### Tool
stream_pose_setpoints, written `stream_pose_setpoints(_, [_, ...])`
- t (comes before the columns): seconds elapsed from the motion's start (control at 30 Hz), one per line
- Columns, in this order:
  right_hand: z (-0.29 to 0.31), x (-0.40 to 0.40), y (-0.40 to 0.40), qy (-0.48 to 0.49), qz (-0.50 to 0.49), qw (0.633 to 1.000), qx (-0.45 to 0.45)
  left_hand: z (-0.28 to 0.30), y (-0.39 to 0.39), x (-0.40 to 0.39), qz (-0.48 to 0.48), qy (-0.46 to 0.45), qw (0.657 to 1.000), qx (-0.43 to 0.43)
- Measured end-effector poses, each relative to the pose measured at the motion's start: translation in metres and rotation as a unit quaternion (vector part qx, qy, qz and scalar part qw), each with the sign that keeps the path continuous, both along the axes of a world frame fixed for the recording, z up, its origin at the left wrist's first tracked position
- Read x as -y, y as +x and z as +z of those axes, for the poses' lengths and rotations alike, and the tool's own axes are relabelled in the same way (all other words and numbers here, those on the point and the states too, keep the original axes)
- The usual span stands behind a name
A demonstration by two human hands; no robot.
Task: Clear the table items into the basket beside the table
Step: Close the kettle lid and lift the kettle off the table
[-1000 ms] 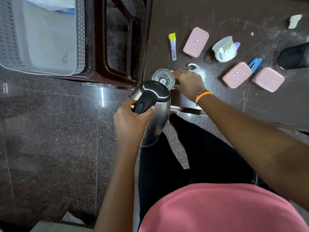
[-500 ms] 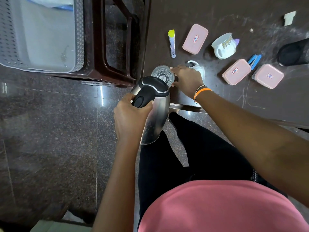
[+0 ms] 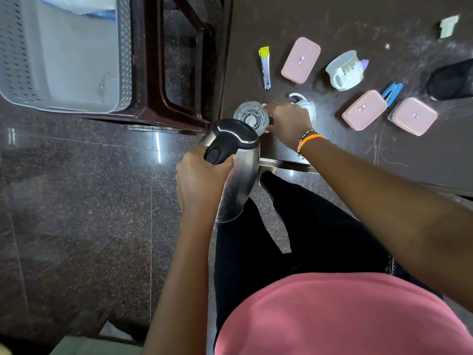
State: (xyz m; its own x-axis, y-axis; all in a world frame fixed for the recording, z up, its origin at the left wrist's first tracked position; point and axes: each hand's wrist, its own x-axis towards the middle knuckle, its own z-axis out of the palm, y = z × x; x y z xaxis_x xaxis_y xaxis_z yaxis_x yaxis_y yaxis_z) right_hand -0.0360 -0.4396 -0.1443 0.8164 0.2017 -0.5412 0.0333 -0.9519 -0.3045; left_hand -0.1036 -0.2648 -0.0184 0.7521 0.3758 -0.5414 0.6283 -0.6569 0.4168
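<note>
Steel kettle (image 3: 236, 175) hangs off the near-left corner of the bench (image 3: 345, 19), gripped by the left hand (image 3: 202, 183), whose fingers curl round its black handle; its body is over the floor and in front of the person's dark trousers. Just beyond the kettle's lid, at the bench corner, stands a clear glass (image 3: 250, 117). The right hand (image 3: 288, 121) is wrapped around the glass from the right side, thumb at the far rim, and hides most of a small white cup (image 3: 305, 105) behind it. An orange band (image 3: 309, 140) sits on that wrist.

Farther out on the bench lie a nail clipper (image 3: 265, 67) with a yellow-green end, a pink box (image 3: 300, 60) beside it, a white mug (image 3: 345, 70) tipped on its side, and two more pink boxes (image 3: 364, 110) (image 3: 413, 116) with a blue clip (image 3: 391, 93) between and behind them. A black object (image 3: 451, 82) is cut by the right edge, and a pale scrap (image 3: 448, 25) lies near the far right.

The grey basket (image 3: 125, 60) rests on a dark brown stool (image 3: 153, 73) to the left of the bench, well apart from both hands, with something pale lying in its far end.
</note>
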Motion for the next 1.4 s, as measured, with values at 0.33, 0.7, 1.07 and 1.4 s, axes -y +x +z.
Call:
stream_pose_setpoints(0.33, [-0.001, 0.001, -0.001, 0.007, -0.003, 1.0, 0.001, 0.002, 0.004, -0.002, -0.004, 0.002, 1.0, -0.007])
stream_pose_setpoints(0.7, [-0.001, -0.002, -0.003, -0.008, -0.001, 1.0, 0.011, 0.005, 0.006, -0.003, -0.018, -0.009, 1.0, -0.017])
stream_pose_setpoints(1.07, [0.002, -0.006, -0.004, -0.036, 0.008, 0.999, 0.015, 0.006, 0.01, -0.004, -0.038, -0.012, 0.999, -0.028])
stream_pose_setpoints(1.4, [-0.001, -0.007, -0.006, -0.029, -0.003, 0.999, 0.014, 0.007, 0.012, -0.004, -0.052, -0.02, 0.998, -0.031])
